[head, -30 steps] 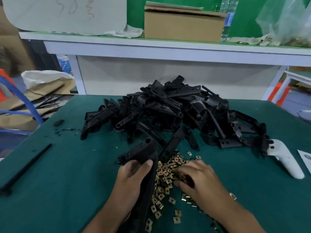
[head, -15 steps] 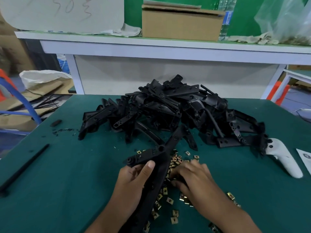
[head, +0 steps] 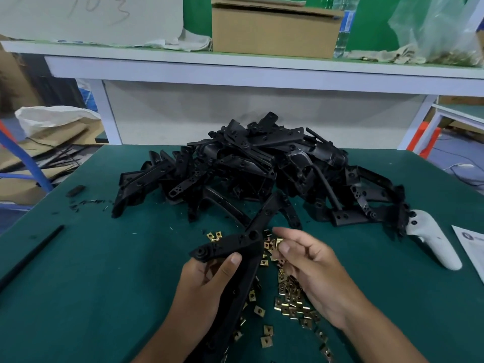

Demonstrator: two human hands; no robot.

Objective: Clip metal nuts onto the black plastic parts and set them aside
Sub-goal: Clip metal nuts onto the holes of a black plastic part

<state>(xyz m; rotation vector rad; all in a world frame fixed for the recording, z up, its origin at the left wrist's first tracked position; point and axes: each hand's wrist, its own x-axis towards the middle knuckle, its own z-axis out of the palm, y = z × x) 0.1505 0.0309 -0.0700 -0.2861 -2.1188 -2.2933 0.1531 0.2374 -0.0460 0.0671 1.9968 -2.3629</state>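
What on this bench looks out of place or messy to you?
A white handheld controller lies at the right end of the pile of black plastic parts, unlike anything else on the green mat. Small black shavings are scattered near the left edge. The metal nuts lie loose, not in a container.

The part in my left hand is black plastic, matt, with a dull sheen along its edges. The pile at twelve o'clock is the same plastic, some pieces glossier where light catches them. The nuts under my right hand are thin brass-coloured metal, shiny; I pinch one nut. The mat looks smooth, matt green. At three o'clock, a white controller of smooth satin plastic. Far at twelve, a box of plain brown cardboard; at one o'clock, a clear crinkled plastic bag.
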